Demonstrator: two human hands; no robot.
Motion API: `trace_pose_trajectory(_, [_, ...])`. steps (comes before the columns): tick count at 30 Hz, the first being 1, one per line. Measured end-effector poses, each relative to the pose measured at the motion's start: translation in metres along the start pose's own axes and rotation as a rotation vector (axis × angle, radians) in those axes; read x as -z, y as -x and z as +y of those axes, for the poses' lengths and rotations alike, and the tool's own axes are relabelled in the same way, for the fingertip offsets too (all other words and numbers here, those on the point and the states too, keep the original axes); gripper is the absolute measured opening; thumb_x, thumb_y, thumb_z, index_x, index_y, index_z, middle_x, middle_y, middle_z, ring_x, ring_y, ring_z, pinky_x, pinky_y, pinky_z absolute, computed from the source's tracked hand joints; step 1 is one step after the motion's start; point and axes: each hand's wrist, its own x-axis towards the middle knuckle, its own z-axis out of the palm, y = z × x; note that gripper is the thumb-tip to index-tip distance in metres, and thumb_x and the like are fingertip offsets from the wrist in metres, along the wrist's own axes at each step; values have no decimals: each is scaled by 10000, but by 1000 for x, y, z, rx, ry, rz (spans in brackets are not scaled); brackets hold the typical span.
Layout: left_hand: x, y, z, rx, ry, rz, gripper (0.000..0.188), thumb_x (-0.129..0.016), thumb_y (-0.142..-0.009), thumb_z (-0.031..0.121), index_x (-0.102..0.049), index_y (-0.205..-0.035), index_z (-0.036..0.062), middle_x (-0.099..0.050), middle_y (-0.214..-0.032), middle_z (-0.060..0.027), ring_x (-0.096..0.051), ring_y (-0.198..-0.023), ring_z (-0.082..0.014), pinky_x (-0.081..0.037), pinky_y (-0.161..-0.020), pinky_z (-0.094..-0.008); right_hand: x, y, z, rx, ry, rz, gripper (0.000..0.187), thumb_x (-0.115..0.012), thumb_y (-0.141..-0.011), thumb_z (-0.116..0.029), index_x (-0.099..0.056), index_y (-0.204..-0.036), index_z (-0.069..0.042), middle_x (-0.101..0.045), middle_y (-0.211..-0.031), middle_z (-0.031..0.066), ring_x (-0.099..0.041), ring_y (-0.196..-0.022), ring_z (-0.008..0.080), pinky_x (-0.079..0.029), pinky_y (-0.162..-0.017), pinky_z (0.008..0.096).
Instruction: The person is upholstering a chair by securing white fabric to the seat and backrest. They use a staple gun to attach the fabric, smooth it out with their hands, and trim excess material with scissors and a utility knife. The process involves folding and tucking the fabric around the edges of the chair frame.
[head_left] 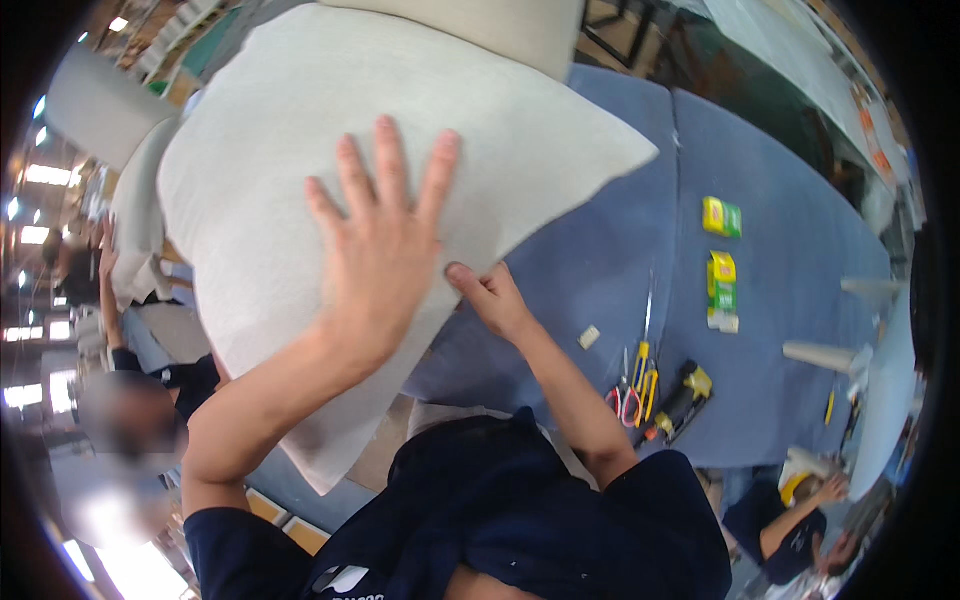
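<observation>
A large off-white cushion [260,130] with pointed corners fills the upper left, in front of me. My left hand [385,240] lies flat on its upper face, fingers spread and holding nothing. At the cushion's lower right edge, my right hand [495,300] grips the border, with the thumb on top and the other fingers hidden underneath. The cushion rests partly over a blue-grey padded table surface [560,250], and one corner hangs down near my body.
Red-handled scissors [626,404], a yellow utility knife [638,375] and a yellow-black power tool [682,402] lie right of my right arm. Farther right are two yellow-green boxes [722,217]. People work at the left and at the lower right. A beige padded piece [500,30] stands behind the cushion.
</observation>
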Motion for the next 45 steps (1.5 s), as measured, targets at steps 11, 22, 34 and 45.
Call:
trace_pose_trajectory(11, [-15, 2, 8, -21, -56, -10, 1134, -865, -787, 317, -155, -1666, 219, -282, -1638, -264, -406, -1438, -486, -504, -1014, -664, 236, 288, 68, -692, 1576, 1238, 700, -808, -806, -303, -518, -1376, -19, -580, -1240, 239, -546, -1169, 438, -469, -971, 541])
trace_pose_trajectory(22, [3, 0, 7, -67, -29, -35, 1109, -822, -836, 353, -117, -1666, 144, -260, -1613, -348, -392, -1432, -522, -495, -1014, -676, 271, 345, 88, -773, 1113, 1499, 795, -714, -799, -202, -312, -1451, 9, -654, -1138, 374, -644, -1067, 544, -519, -941, 526])
trace_pose_trajectory(34, [1, 3, 0, -111, -38, 45, 1007, -805, -828, 399, -266, -1630, 117, -389, -1523, -368, -476, -1350, -538, -525, -935, -669, 56, 136, -68, 21, 413, 538, 270, -857, -821, -117, -736, -1039, -12, -768, -900, 72, -737, -784, 161, -568, -743, 285])
trace_pose_trajectory(45, [-7, 2, 0, -126, -111, 51, 973, -770, -829, 317, -260, -1631, 109, -388, -1518, -382, -478, -1342, -552, -512, -939, -664, 17, 35, -65, 359, 398, 118, 316, -805, -779, -104, -689, -1052, 5, -726, -817, 118, -704, -670, 265, -531, -629, 297])
